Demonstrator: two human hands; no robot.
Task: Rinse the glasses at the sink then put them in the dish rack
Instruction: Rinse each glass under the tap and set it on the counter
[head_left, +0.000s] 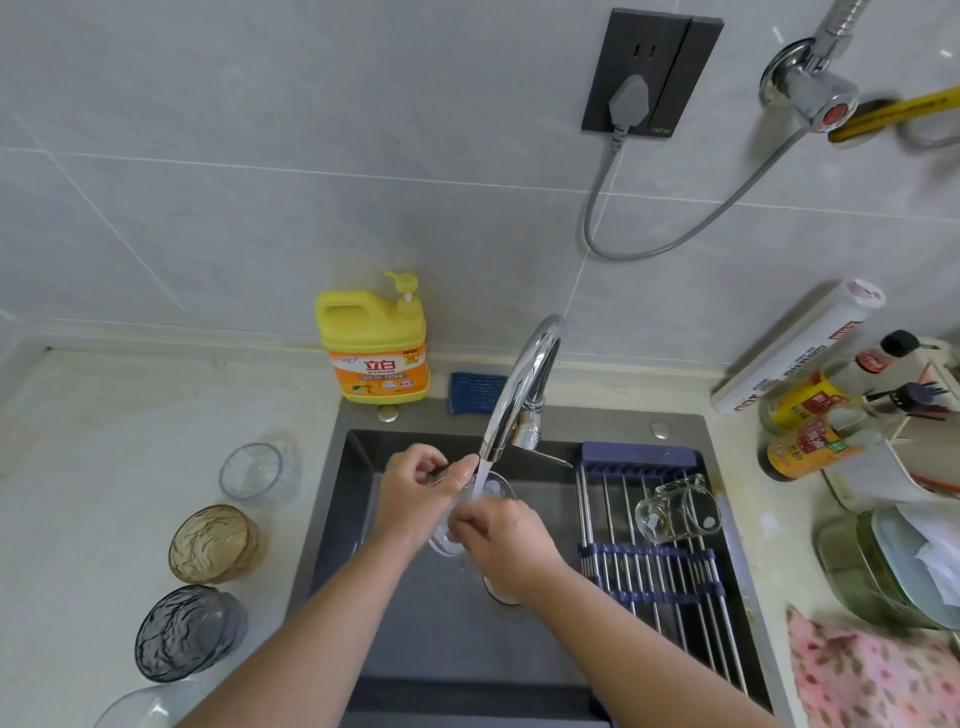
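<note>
Clear glass sits under the running tap, clamped between my left hand and right hand. One mug lies on the rack, right.

Both hands over the dark rectangular sink, clamped on one clear drinking glass tilted under the water stream from the curved chrome tap. Left hand grip on the glass's far left side, right hand grip on its near right. Right of the grip: blue-and-steel roll-up dish rack across the sink, a clear glass mug lying on its side on it. Left of the grip, on the pale worktop: a clear ribbed glass, an amber textured glass, a smoky grey textured glass. Beyond the grip: yellow pump bottle of dish soap, blue scouring pad.
</note>
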